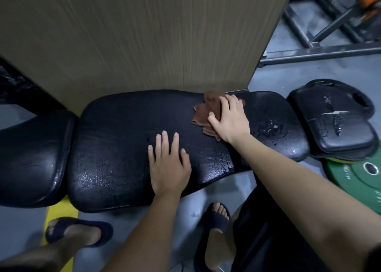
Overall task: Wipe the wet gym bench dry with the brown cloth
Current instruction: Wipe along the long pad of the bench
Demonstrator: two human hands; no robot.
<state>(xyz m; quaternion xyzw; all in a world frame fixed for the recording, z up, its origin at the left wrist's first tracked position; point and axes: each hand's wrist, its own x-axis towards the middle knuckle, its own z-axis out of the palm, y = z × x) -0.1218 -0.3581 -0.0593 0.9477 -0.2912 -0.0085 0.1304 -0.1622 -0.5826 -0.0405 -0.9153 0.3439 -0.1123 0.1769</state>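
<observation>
Right hand (228,119) is flat on the brown cloth (204,115), fingers spread wide and palm pressing down, not pinching or gripping, just pinning the bunched cloth against the pad. The cloth sits crumpled at the far right part of the bench (127,148), close to the far edge, poking out past the fingertips on the far and left sides of the hand. Left hand (168,164) is empty, laid open and flat on the middle of the same pad, fingers fanned out, nearer the near edge and a little left of the cloth. The two hands are near each other but not touching.

The black padding shines with wet beads along its near side and left of the left hand. There's a patch of droplets (270,128) to the right of the right wrist, out toward the right end of the pad. A second black pad (35,158) adjoins at the left. Behind the bench, a tan panel (144,34) rises straight up, with the cloth just beside its base. To the right lie stacked black pads (338,123) with wet streaks on top, and near them a green weight plate (358,181) flat on the grey floor (288,65). Dark metal frame bars (321,24) run across the far right. Down near us, two feet in dark sandals (82,230) on the floor, one beside a yellow strip (59,212).
</observation>
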